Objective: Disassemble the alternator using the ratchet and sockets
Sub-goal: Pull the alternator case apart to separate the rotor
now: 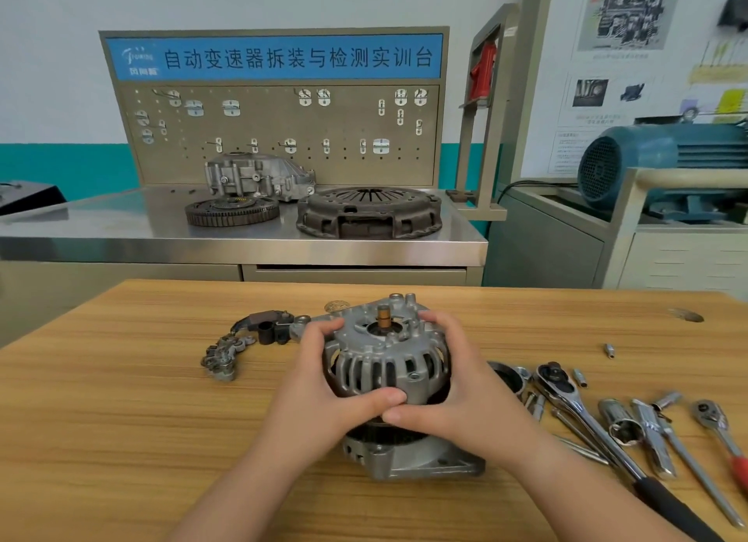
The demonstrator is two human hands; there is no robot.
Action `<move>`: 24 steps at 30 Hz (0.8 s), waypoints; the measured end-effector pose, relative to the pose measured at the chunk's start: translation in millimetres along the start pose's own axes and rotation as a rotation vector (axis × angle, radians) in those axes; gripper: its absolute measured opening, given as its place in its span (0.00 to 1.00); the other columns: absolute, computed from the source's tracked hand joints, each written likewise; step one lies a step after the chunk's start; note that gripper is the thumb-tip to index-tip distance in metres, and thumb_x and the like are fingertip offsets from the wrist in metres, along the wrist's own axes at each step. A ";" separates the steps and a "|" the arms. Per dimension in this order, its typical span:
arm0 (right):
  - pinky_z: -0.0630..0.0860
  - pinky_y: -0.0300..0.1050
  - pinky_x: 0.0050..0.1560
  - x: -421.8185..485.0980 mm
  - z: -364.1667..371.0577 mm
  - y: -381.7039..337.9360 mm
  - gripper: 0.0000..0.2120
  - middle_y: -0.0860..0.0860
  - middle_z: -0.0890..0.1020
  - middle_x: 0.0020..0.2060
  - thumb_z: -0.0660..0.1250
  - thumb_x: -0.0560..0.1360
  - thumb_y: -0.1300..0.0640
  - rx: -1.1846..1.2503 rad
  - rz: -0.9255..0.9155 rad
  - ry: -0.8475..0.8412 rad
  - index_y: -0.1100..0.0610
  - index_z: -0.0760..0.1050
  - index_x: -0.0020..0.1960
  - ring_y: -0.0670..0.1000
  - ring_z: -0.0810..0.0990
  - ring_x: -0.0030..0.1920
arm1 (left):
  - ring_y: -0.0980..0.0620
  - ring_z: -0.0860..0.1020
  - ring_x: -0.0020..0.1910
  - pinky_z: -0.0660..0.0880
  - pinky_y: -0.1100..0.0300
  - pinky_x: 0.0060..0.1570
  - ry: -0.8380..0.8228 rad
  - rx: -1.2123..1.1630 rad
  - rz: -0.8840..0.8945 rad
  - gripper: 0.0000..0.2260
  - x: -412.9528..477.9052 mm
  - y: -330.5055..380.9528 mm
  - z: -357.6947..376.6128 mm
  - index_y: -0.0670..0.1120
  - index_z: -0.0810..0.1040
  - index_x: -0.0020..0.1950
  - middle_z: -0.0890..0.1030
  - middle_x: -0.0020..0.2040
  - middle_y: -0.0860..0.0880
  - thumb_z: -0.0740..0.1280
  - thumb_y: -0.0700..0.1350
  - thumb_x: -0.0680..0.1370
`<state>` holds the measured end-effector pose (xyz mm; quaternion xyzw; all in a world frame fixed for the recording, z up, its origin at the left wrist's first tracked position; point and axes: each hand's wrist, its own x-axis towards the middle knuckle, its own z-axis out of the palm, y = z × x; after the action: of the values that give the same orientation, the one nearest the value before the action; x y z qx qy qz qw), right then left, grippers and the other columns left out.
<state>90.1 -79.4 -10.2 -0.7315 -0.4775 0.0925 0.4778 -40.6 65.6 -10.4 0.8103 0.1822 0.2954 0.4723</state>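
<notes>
A person stands at a wooden table [141, 379]. The alternator [386, 363] sits on it, in the middle, with its little shaft pointing up. Both hands hold its gray top shell. The left hand [324, 383] wraps round the left side and the right hand [457, 391] wraps round the right side. The fingers curl over the top and the two thumbs touch each other at the front. A dark band shows between the top shell and the bottom part.

Just to the left of the alternator lie some loose parts: a black piece [267, 327] and a curved metal piece [226, 355]. To the right lies a ratchet [566, 391] with a black handle, and next to it some shiny sockets [619, 420]. Another ratchet [712, 420] with a red handle lies by the right edge. One tiny socket [609, 350] lies alone, farther back.

Behind the table is a steel bench [121, 225] with a toothed ring [232, 210] and a big round rusty part [368, 211] on it.
</notes>
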 end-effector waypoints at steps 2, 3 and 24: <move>0.70 0.27 0.53 -5.7 3.0 3.0 0.46 0.33 0.66 0.64 0.77 0.52 0.34 -0.019 -0.024 0.046 0.24 0.56 0.64 0.31 0.68 0.62 | 0.74 0.74 0.53 0.71 0.72 0.47 0.016 0.010 0.044 0.40 -3.9 -0.8 3.6 0.71 0.63 0.57 0.74 0.54 0.74 0.75 0.69 0.49; 0.70 0.24 0.50 -9.0 3.4 4.9 0.45 0.31 0.65 0.63 0.77 0.52 0.34 -0.015 -0.039 0.068 0.24 0.57 0.64 0.29 0.67 0.61 | 0.75 0.73 0.53 0.70 0.72 0.47 0.025 0.021 0.065 0.40 -6.0 -1.1 4.3 0.73 0.63 0.57 0.72 0.54 0.77 0.75 0.69 0.48; 0.79 0.35 0.44 36.2 -33.2 -47.5 0.34 0.33 0.81 0.49 0.76 0.54 0.38 0.236 -0.171 0.205 0.39 0.72 0.59 0.38 0.81 0.50 | 0.58 0.80 0.57 0.79 0.48 0.56 0.105 -0.043 0.313 0.34 36.2 37.8 -36.0 0.69 0.71 0.60 0.81 0.56 0.60 0.77 0.63 0.56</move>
<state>99.8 -67.1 56.3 -0.6326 -0.4727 0.0319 0.6127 -36.0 91.7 47.4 0.8018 0.0719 0.4113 0.4275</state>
